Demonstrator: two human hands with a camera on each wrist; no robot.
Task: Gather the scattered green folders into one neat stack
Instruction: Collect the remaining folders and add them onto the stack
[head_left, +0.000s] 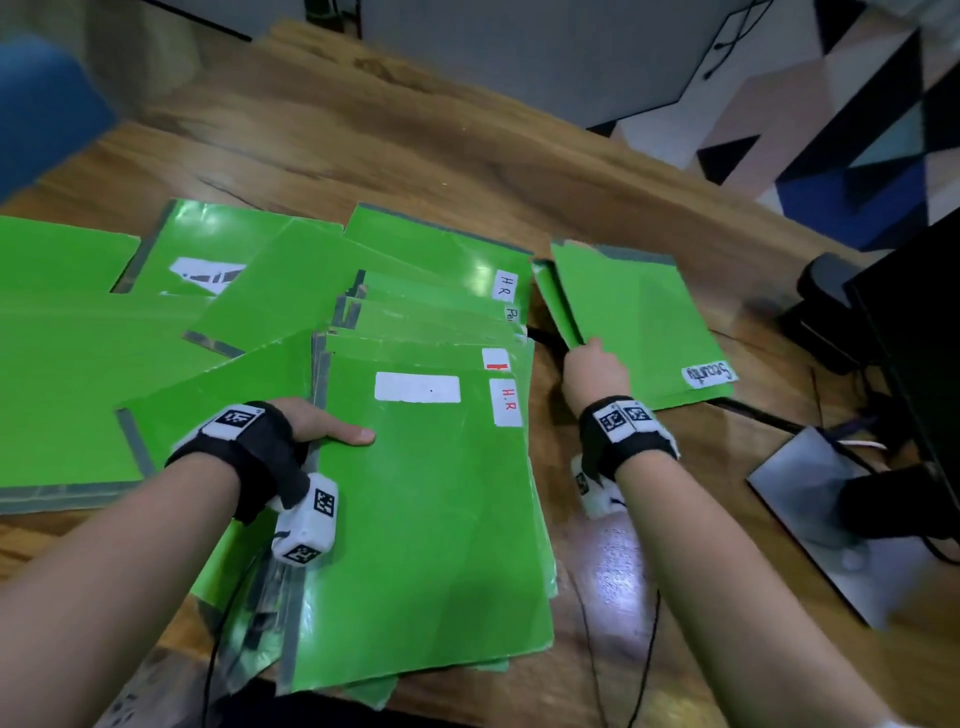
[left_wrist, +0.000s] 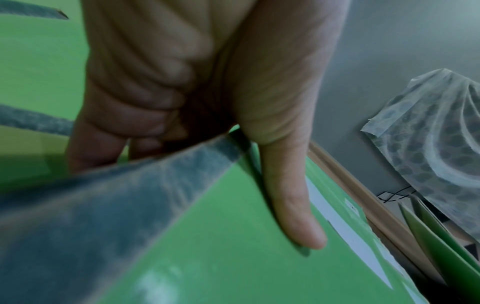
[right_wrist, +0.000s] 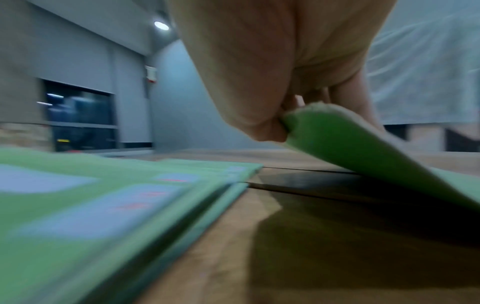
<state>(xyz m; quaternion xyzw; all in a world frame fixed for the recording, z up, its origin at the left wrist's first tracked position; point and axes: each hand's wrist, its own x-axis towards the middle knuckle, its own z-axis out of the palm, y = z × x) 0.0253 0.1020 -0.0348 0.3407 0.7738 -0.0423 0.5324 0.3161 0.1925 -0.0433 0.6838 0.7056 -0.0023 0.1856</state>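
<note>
Several green folders lie fanned over the wooden table (head_left: 415, 130). The nearest pile (head_left: 431, 519) carries white labels, some reading "H.R". My left hand (head_left: 311, 431) grips that pile's left edge, thumb (left_wrist: 293, 201) flat on the top cover (left_wrist: 233, 246) and fingers (left_wrist: 98, 144) curled underneath. To the right a separate green folder (head_left: 639, 322) with a handwritten label lies apart. My right hand (head_left: 597, 369) pinches its near left corner (right_wrist: 324, 131) and holds that corner lifted off the table, while the far side stays down. More folders (head_left: 62, 332) spread out at the left.
A black monitor on a grey stand base (head_left: 831, 519) stands at the right, with black cables (head_left: 644, 675) trailing over the table's near edge. A dark device (head_left: 826, 312) sits behind it. A blue chair (head_left: 47, 104) is at the far left.
</note>
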